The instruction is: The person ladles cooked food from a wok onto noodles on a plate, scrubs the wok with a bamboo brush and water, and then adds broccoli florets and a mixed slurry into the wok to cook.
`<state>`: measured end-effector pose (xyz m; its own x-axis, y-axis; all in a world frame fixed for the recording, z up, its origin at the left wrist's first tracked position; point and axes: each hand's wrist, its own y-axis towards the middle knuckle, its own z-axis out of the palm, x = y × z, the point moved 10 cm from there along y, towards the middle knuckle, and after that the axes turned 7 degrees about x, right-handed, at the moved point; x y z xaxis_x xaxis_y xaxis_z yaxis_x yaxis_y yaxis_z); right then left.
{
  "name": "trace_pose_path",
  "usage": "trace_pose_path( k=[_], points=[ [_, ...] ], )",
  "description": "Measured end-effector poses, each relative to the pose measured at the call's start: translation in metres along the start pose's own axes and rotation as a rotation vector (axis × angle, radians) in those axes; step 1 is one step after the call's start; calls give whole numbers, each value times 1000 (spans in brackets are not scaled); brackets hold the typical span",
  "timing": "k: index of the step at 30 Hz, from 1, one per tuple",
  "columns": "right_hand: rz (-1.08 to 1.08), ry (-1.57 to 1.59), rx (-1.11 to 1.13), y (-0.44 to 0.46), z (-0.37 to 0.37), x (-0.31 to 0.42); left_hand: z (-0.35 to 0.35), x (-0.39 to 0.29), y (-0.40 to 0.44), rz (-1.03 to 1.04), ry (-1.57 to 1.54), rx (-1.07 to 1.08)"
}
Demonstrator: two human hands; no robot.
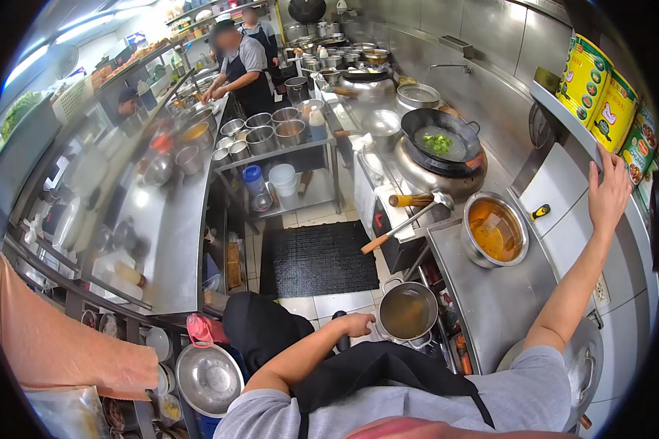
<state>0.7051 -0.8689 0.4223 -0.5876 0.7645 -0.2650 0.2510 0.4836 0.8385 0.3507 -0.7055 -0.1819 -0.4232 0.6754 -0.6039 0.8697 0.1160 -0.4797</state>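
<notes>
My left hand (357,324) hangs low in front of my apron, fingers curled in; whether anything is inside them is hidden. Just right of it stands a two-handled metal pot (407,312) with brownish liquid, and a dark rounded thing (340,331) shows beside the wrist. I cannot tell whether the hand touches either. My right hand (609,186) is raised at the upper right, fingers stretched out over the edge of a metal shelf (578,139). Close to those fingers are large yellow tins (612,113) and a green can (639,146) on that shelf.
A wok (441,139) with green vegetables sits on the range. Below it lie a wooden-handled ladle (403,228) and a brush (410,200). A pot of orange liquid (495,230) stands on the side counter. A black mat (318,260) covers the floor. Co-workers (245,66) stand further back.
</notes>
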Motion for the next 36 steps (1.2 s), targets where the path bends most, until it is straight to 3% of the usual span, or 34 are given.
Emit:
trace_pose_path(
  k=[6, 10, 19, 36],
  points=[
    [10, -3, -19, 0, 1, -1, -11, 0, -11, -141, -73, 158],
    [5, -19, -31, 1, 7, -4, -21, 11, -6, -212, -92, 100],
    [28, -68, -40, 1, 6, -3, 2, -1, 19, -42, -22, 129],
    [25, -62, -67, 1, 8, -5, -3, -8, 22, -47, -52, 144]
  ],
)
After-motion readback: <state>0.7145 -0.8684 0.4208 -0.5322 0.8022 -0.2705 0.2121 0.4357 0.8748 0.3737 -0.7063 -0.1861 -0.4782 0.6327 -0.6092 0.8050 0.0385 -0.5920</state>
